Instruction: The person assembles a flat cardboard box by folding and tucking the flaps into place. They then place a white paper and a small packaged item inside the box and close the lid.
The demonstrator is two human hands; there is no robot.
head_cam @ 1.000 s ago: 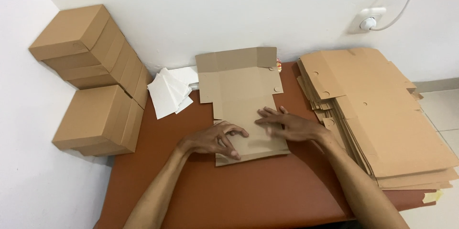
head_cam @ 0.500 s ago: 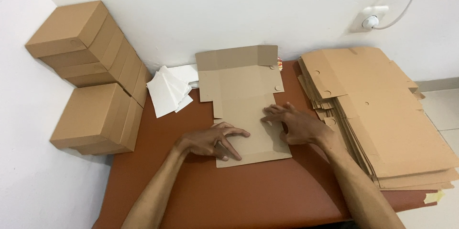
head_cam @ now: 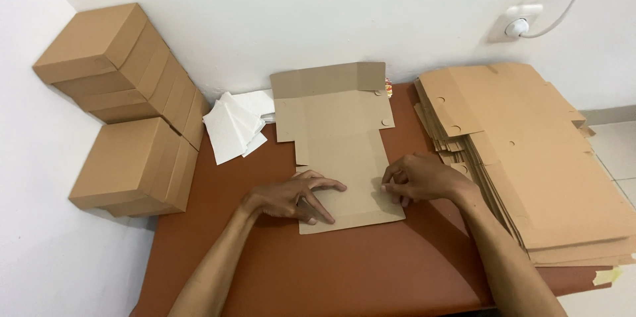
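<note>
White walls corner a reddish-brown table, where a flat cardboard box blank lies mid-table, its far flap against the wall. Both hands press it, clamped on nothing: the left hand has fingers spread flat on the near left edge, the right hand curls at the near right edge. It looks light, thin and stiff along its creases, best taken by those edges. Folded boxes stand left, white papers beside, more blanks stacked right.
</note>
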